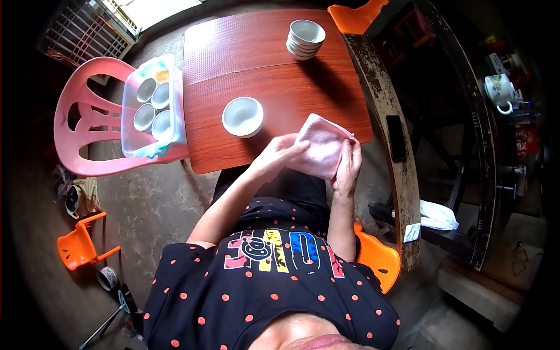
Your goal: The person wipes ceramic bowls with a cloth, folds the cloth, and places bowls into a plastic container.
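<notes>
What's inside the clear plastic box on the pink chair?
Four white bowls and something yellowish show inside the box; whatever lies beneath them is covered.

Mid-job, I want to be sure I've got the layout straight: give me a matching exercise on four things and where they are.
Things
1. square pink cloth
2. lone white round bowl
3. stack of white round bowls
4. clear plastic box

Places
A. far right of the reddish-brown table
B. on the pink plastic chair
C. between left hand and right hand
D. on the table, near the left hand

Pairs: 1-C, 2-D, 3-A, 4-B
</notes>
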A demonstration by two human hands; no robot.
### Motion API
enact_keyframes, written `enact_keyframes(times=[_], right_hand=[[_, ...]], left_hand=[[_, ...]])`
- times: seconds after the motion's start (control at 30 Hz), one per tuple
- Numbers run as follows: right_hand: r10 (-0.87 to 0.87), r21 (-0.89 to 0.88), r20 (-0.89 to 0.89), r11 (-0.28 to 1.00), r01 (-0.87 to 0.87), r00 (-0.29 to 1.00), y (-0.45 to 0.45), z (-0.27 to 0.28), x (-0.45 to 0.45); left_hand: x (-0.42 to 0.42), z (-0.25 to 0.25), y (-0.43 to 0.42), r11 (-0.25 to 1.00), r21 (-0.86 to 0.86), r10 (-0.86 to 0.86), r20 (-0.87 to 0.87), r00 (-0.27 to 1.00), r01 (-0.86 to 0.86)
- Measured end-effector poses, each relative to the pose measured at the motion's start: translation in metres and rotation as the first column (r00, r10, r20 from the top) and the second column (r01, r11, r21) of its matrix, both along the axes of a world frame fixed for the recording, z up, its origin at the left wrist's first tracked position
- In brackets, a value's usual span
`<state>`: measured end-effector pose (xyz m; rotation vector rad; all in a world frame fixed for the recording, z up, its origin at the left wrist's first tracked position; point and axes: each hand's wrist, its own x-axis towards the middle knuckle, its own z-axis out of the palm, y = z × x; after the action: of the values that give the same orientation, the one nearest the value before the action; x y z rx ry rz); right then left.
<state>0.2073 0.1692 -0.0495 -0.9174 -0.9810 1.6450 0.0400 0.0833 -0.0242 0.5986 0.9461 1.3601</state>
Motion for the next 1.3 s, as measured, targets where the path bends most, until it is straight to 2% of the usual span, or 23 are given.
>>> enact_keyframes(times=[0.03, 0.1, 0.13, 0.17, 0.23, 0.3, 0.47, 0.5, 0.57, 0.63, 0.67, 0.7, 0.73, 0.77, 0.83, 0.9, 0.97, 1.07, 1.1, 1.17, 1.2, 1.23, 1.3], right_hand=[[0.026, 0.041, 0.03, 0.999, -0.027, 0.999, 0.001, -0.004, 0.0], [0.079, -0.025, -0.082, 0.996, -0.081, 0.994, 0.0, -0.01, -0.002], [0.186, -0.066, -0.151, 0.978, -0.198, 0.971, -0.003, 0.003, -0.003], [0.183, -0.185, -0.219, 0.957, -0.225, 0.958, -0.006, 0.011, -0.005], [0.372, -0.144, -0.251, 0.899, -0.414, 0.894, -0.005, 0.001, -0.002], [0.425, -0.159, -0.078, 0.887, -0.432, 0.902, -0.011, 0.004, -0.002], [0.482, -0.215, -0.144, 0.837, -0.503, 0.864, -0.009, 0.018, 0.003], [0.435, -0.234, -0.237, 0.842, -0.486, 0.869, -0.011, 0.02, 0.001], [0.327, -0.276, -0.409, 0.845, -0.457, 0.852, -0.013, 0.025, -0.003], [0.239, -0.353, -0.383, 0.855, -0.38, 0.892, -0.004, 0.006, 0.0], [0.185, -0.384, -0.361, 0.864, -0.326, 0.914, -0.002, 0.003, 0.0], [0.131, -0.412, -0.336, 0.87, -0.27, 0.933, -0.001, 0.001, 0.0], [0.077, -0.411, -0.363, 0.881, -0.234, 0.929, 0.0, 0.007, -0.002], [0.057, -0.379, -0.349, 0.904, -0.196, 0.935, 0.0, 0.011, -0.004], [0.051, -0.327, -0.277, 0.934, -0.144, 0.96, -0.002, 0.014, -0.007], [0.092, -0.219, -0.089, 0.97, -0.11, 0.992, -0.004, 0.001, -0.013], [0.162, -0.12, -0.019, 0.979, -0.163, 0.987, -0.009, -0.006, -0.021], [0.223, -0.081, 0.059, 0.973, -0.218, 0.973, -0.017, -0.008, -0.032], [0.221, -0.081, 0.082, 0.973, -0.215, 0.972, -0.018, -0.009, -0.033], [0.225, -0.077, 0.129, 0.973, -0.216, 0.966, -0.019, -0.005, -0.038], [0.19, -0.058, 0.062, 0.981, -0.186, 0.98, -0.023, 0.003, -0.042], [0.131, 0.038, 0.174, 0.989, -0.14, 0.976, -0.027, 0.012, -0.044], [0.116, 0.259, 0.301, 0.945, -0.198, 0.947, -0.04, 0.04, -0.045]], left_hand=[[0.0, -0.001, 0.001, 0.999, -0.013, 0.03, 0.016, 0.999, -0.03], [0.003, 0.0, 0.001, 0.992, 0.035, 0.12, -0.044, 0.992, -0.119], [0.004, -0.002, 0.002, 0.987, 0.043, 0.155, -0.082, 0.985, -0.152], [0.003, -0.004, 0.003, 0.981, 0.054, 0.191, -0.12, 0.974, -0.186], [0.003, -0.004, 0.002, 0.974, 0.058, 0.225, -0.128, 0.966, -0.219], [0.002, -0.004, 0.001, 0.965, 0.049, 0.261, -0.135, 0.956, -0.257], [0.012, 0.004, 0.0, 0.92, 0.098, 0.391, -0.147, 0.909, -0.38], [0.013, -0.002, 0.0, 0.924, 0.102, 0.381, -0.14, 0.914, -0.369], [0.013, 0.005, 0.0, 0.96, 0.07, 0.28, -0.14, 0.95, -0.273], [0.006, 0.005, -0.004, 0.992, 0.025, 0.122, -0.251, 0.96, -0.12], [0.006, 0.006, -0.008, 0.973, 0.122, 0.232, -0.488, 0.841, -0.197], [0.006, 0.009, -0.011, 0.942, 0.233, 0.336, -0.678, 0.654, -0.242], [-0.001, 0.02, -0.017, 0.933, 0.272, 0.357, -0.786, 0.506, -0.236], [-0.011, 0.022, -0.019, 0.927, 0.283, 0.333, -0.924, 0.189, -0.247], [-0.031, 0.025, -0.022, 0.918, 0.327, 0.252, -0.919, -0.302, -0.227], [-0.045, 0.004, -0.024, 0.94, 0.149, 0.029, -0.932, -0.362, -0.307], [-0.055, -0.014, -0.023, 0.943, 0.085, -0.05, -0.918, -0.392, -0.321], [-0.059, -0.03, -0.024, 0.954, 0.121, -0.009, -0.904, -0.428, -0.275], [-0.06, -0.036, -0.023, 0.944, 0.201, 0.063, -0.889, -0.453, -0.262], [-0.061, -0.038, -0.022, 0.946, 0.193, 0.081, -0.918, -0.388, -0.26], [-0.06, -0.034, -0.023, 0.93, 0.274, 0.177, -0.918, -0.355, -0.245], [-0.059, -0.022, -0.026, 0.934, 0.292, 0.221, -0.924, -0.312, -0.206], [-0.049, -0.012, -0.035, 0.905, 0.33, 0.326, -0.943, -0.062, -0.268]])
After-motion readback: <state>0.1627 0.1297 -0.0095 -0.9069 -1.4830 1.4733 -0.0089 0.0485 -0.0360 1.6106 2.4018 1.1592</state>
